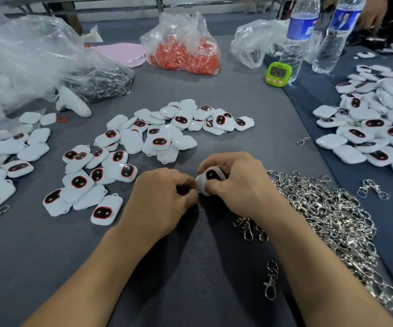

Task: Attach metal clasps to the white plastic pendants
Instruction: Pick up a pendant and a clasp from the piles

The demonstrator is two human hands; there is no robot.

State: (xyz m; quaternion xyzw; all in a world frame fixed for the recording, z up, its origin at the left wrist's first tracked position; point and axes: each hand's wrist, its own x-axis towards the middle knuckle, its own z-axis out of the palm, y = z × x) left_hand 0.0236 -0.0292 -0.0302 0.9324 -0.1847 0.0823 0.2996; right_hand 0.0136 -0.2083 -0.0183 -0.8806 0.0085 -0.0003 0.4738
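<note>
The right hand (235, 182) grips one white pendant (210, 177) just above the tabletop (190, 267). The left hand (165, 197) curls at its edge; what it holds is hidden. Loose pendants (157, 140) lie in three heaps, clasps (332, 220) in one pile. Two water bottles (294, 43) have unreadable blue labels. One green timer (278, 74) reads 04:0, last digit unclear.

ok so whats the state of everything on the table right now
held pendant: gripped in right hand, face up
right hand: curled round held pendant
left hand: pinching held pendant's lower corner
metal clasps: loose heap, unattached
timer: on, digits showing
water bottles: upright
red-filled bag: slumped on table
</note>
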